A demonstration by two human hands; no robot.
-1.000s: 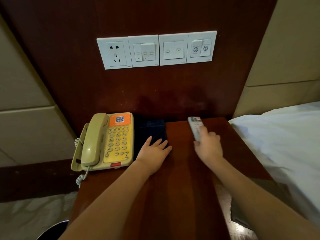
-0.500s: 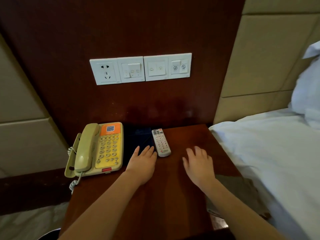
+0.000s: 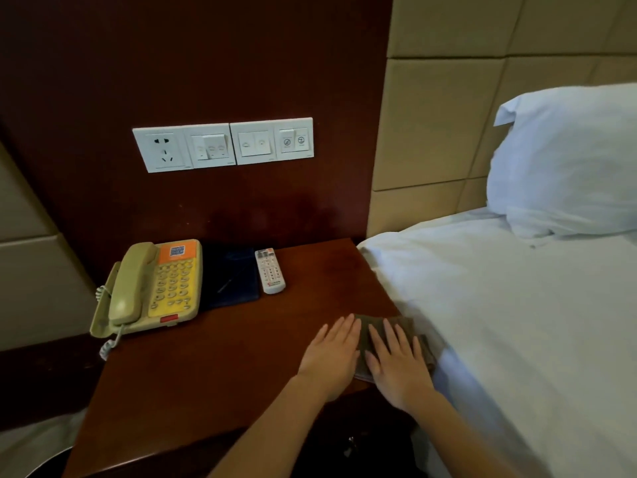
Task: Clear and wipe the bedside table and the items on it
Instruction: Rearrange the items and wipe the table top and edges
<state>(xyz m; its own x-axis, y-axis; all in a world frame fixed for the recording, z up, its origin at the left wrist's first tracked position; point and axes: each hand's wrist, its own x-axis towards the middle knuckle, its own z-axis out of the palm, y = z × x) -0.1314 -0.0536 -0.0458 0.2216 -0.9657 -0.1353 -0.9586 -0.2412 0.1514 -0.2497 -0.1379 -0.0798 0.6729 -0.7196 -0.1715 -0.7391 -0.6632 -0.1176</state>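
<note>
A dark red wooden bedside table (image 3: 220,367) carries a beige and yellow telephone (image 3: 151,288) at the back left, a dark blue folder (image 3: 231,274) with a pen on it beside the phone, and a white remote control (image 3: 269,270) right of the folder. A folded brown cloth (image 3: 365,336) lies at the table's right front edge. My left hand (image 3: 332,357) rests flat on the table, its fingertips touching the cloth's left side. My right hand (image 3: 396,363) lies flat on top of the cloth, fingers spread.
A bed with a white sheet (image 3: 517,322) and a pillow (image 3: 565,160) adjoins the table's right edge. White wall sockets and switches (image 3: 224,144) sit on the wood panel above. The phone's coiled cord (image 3: 108,346) hangs off the left edge.
My right hand let go of the remote, which now lies beside the folder. Both hands drew back from the rear of the table to the cloth at the right front.
</note>
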